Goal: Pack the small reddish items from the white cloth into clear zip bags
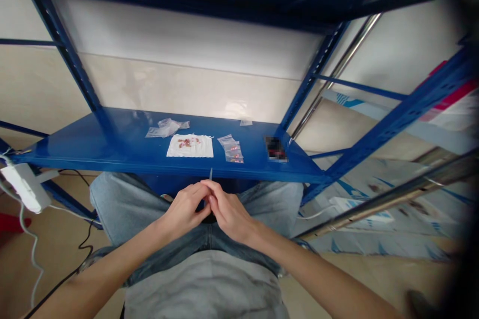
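Observation:
My left hand [186, 208] and my right hand [231, 213] meet over my lap, just in front of the shelf edge. Their fingers are bent and pressed together at the tips. A thin, pointed grey tool [210, 174] sticks up from between the fingertips; its lower part is hidden, and its exact kind does not show. Beyond it on the blue shelf lies a white cloth [174, 149] with small reddish and yellowish pieces [187, 143] on it. Right of the cloth is a clear plastic bag [226, 144] holding small red and orange pieces.
Crumpled clear bags [168, 128] lie behind the cloth, and a small clear bag [246, 122] is near the wall. A dark blurred-out object [276, 149] sits at right. Blue posts frame the shelf [123, 157]. A white power strip [24, 188] with cables hangs at left.

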{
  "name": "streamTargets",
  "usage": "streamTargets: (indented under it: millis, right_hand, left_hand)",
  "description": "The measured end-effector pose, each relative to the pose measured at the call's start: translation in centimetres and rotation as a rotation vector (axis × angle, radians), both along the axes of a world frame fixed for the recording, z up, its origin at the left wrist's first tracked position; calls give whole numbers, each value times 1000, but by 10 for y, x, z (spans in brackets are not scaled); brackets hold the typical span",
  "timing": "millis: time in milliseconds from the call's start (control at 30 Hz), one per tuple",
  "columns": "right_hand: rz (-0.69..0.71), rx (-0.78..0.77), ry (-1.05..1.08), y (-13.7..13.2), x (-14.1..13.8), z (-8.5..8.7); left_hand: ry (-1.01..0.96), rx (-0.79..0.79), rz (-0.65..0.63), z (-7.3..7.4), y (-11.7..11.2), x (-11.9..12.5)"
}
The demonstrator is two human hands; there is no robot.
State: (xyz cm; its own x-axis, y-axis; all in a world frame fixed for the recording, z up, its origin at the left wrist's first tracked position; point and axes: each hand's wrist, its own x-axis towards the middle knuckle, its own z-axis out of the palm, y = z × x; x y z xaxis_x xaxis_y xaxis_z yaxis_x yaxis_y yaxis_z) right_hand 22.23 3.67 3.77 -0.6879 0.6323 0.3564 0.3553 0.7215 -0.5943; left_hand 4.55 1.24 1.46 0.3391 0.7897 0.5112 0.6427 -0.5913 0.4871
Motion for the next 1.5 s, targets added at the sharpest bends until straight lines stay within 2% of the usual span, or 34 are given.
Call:
streamTargets:
  millis: [300, 533, 667, 833, 967, 1033, 1100, 1200, 1333, 1500]
  right_hand:
    - [2, 24, 9, 12, 3, -6]
    - [13, -101, 37, 22, 3, -8]
    - [-12, -153, 63, 22, 3, -7]
    - [-26, -244, 157, 25, 2, -5]
    - [-36, -257, 161, 28, 2, -5]
    - [-58, -225, 138, 29, 2, -7]
    - [-83, -218, 148, 29, 1, -8]
    - [-91, -331, 247, 28, 0, -10]
    - [9, -622, 418, 29, 0, -9]
    - [109, -813, 495, 34, 4, -5]
  left_hand:
    - [36, 72, 50, 7, -1, -3]
    - [193, 59, 128, 3, 4, 0]
    - [177, 26, 163, 2, 2, 1]
    - [158, -6, 128, 4, 2, -1]
    - [168, -24, 243, 6, 4, -6]
    - [194, 3, 317, 7, 4, -8]
    - [220, 50, 336, 9, 3, -10]
    - [213, 115, 225, 13, 0, -8]
    - [161, 171, 70, 16, -2, -4]
    - [223, 100, -9, 7, 3, -3]
